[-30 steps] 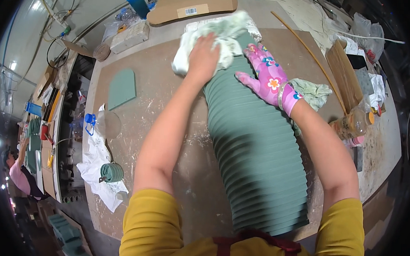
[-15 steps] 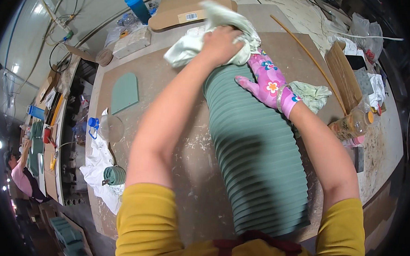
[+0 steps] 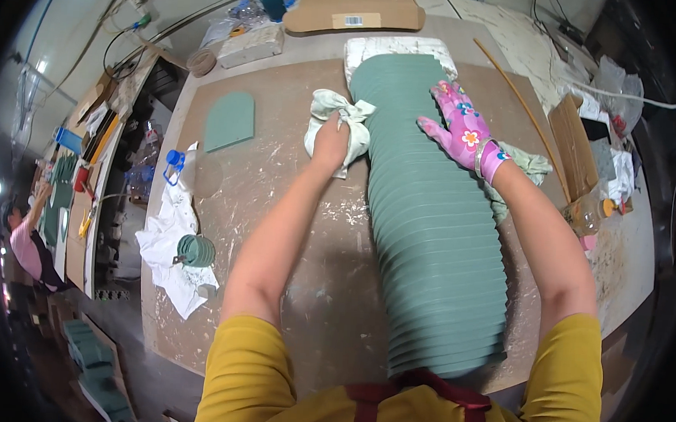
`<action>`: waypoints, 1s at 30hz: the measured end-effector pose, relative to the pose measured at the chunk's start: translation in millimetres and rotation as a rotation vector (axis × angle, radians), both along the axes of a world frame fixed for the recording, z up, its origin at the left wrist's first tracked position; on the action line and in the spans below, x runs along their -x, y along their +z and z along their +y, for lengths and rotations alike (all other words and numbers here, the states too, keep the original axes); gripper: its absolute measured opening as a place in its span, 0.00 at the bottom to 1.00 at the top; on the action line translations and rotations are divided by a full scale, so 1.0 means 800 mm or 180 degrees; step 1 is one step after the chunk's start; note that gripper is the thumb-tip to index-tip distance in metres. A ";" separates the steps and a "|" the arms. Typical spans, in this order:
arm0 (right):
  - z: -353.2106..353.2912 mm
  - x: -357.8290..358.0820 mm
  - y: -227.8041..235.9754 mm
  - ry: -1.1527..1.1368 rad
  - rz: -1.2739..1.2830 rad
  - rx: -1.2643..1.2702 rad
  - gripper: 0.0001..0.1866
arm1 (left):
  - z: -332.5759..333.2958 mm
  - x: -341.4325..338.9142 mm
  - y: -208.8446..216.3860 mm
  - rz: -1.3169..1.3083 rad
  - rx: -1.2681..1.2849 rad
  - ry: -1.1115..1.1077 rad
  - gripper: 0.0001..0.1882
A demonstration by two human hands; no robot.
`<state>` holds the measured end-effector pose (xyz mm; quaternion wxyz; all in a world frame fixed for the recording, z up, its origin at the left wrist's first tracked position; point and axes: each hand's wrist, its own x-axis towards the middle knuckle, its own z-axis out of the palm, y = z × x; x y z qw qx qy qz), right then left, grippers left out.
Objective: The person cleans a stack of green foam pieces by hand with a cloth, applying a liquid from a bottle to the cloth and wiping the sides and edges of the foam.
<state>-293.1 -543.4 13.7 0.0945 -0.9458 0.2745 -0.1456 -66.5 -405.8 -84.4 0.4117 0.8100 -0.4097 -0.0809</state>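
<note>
A long green ribbed row [image 3: 428, 239], which looks like overlapping thin sheets, runs from near my body to the far side of the table. My left hand [image 3: 331, 143], bare, is closed around a bunched pale cloth [image 3: 330, 106] at the row's far left side, where the cloth touches its edge. In a pink flowered glove, my right hand [image 3: 461, 132] rests against the row's upper right side, thumb apart and fingers stretched out. The row's far end lies on a white block [image 3: 359, 50]. Behind my right wrist lies another pale cloth [image 3: 531, 166].
A green round-topped sheet [image 3: 231, 121] lies on the brown table board [image 3: 291, 231]. Left are a small green coil [image 3: 197, 250] on white cloth and a blue-capped bottle [image 3: 175, 160]. A stick [image 3: 519, 102], cardboard and bottles sit right. A person [image 3: 30, 244] works far left.
My left hand has drawn the cloth off the row's far end, down to its left side. The far end and white block now show. The view has shifted; my right hand still rests on the row.
</note>
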 end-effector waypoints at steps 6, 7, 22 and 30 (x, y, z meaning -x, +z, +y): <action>0.066 0.034 0.036 0.0949 -0.2164 -0.3005 0.34 | 0.028 0.140 0.115 0.0607 0.1468 -0.0978 0.24; 0.084 0.039 0.028 0.0581 -0.2368 -0.3722 0.32 | 0.028 0.174 0.114 0.1032 0.1210 -0.1436 0.26; -0.033 -0.159 0.023 0.0821 0.0090 0.0922 0.38 | -0.108 -0.003 0.002 0.0341 0.0994 -0.0557 0.48; -0.154 -0.052 -0.022 -0.0272 -0.0321 -0.0659 0.42 | -0.094 0.023 0.026 0.1265 0.1186 -0.0315 0.54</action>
